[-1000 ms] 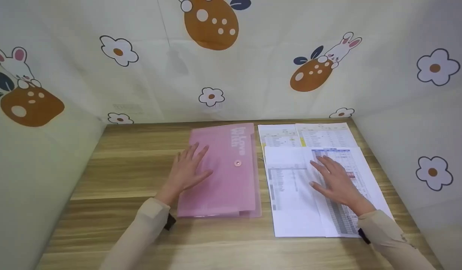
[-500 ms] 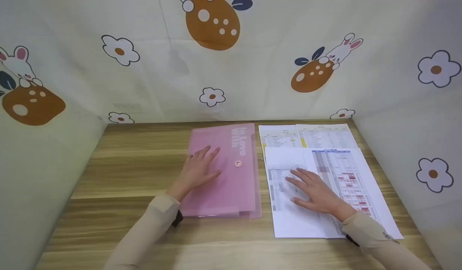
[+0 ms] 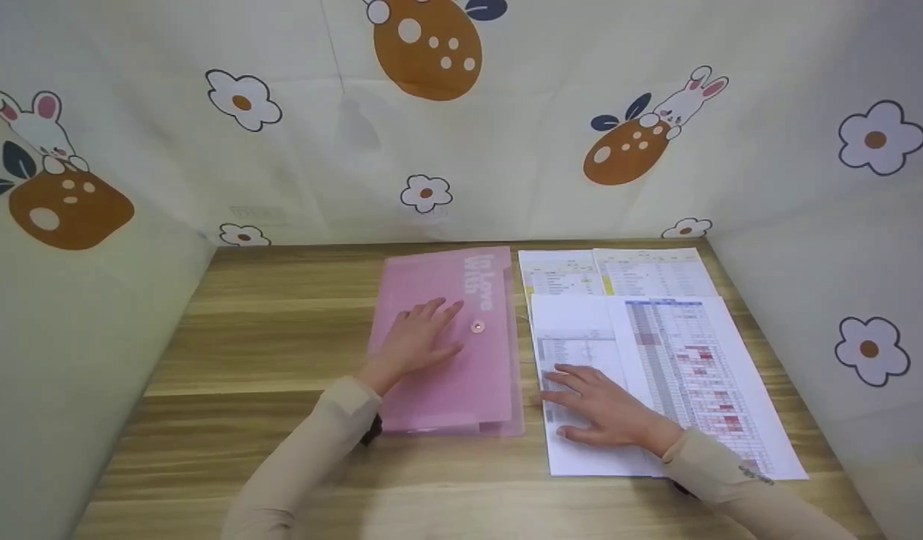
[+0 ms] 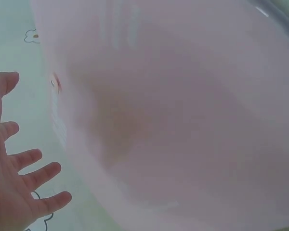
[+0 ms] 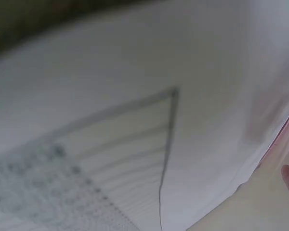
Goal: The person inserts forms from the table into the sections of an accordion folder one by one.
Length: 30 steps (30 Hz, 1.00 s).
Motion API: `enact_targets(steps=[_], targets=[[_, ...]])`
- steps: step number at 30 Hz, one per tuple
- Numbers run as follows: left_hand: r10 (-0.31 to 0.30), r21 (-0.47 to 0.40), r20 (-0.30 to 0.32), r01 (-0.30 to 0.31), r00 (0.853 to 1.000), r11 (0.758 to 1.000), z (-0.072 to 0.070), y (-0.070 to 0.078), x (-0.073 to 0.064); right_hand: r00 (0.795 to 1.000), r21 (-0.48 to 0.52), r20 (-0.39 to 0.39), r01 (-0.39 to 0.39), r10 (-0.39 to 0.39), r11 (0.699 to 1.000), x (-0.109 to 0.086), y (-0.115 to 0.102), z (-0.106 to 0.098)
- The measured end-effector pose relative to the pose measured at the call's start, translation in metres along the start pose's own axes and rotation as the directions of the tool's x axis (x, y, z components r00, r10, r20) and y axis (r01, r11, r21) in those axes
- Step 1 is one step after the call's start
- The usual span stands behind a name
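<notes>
Right hand (image 3: 607,411) spreads its fingers over the left part of the papers (image 3: 652,352); left hand (image 3: 416,341), fingers also spread, is over the folder (image 3: 485,379), left of the papers and just beside them; I cannot tell whether either hand touches; folder and papers lie on the table (image 3: 259,322); more sheets (image 3: 652,271) show past the papers' far edge; behind stands a patterned backdrop (image 3: 506,142).
</notes>
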State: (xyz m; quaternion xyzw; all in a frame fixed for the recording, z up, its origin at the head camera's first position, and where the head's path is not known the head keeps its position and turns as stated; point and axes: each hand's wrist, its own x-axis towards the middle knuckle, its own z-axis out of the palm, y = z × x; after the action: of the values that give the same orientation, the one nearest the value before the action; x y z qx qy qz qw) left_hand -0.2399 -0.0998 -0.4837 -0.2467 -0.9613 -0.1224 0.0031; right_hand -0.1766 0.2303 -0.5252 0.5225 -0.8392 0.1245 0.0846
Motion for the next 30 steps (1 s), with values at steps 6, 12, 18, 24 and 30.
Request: enact_targets(steps=[6,12,18,24,30], targets=[[0.024,0.005,0.022,-0.024,0.999,1.000,0.006,0.005,0.007,0.997,0.007,0.043,0.067,-0.067,0.998,0.009,-0.011,0.006],[0.052,-0.014,0.027,-0.052,0.998,0.999,0.009,0.012,0.011,0.992,0.019,0.064,0.111,-0.112,0.994,0.017,-0.018,0.011],[0.067,-0.011,0.061,-0.066,0.996,0.998,0.010,0.022,0.020,0.986,0.004,0.081,0.149,-0.149,0.989,0.019,-0.018,0.015],[0.054,-0.003,0.105,-0.053,0.993,0.999,0.012,0.032,0.029,0.983,0.009,0.100,0.157,-0.157,0.988,0.019,-0.017,0.016],[0.005,-0.015,0.128,-0.004,0.992,1.000,0.015,0.041,0.036,0.983,0.020,0.112,0.144,-0.145,0.989,0.019,-0.018,0.015]])
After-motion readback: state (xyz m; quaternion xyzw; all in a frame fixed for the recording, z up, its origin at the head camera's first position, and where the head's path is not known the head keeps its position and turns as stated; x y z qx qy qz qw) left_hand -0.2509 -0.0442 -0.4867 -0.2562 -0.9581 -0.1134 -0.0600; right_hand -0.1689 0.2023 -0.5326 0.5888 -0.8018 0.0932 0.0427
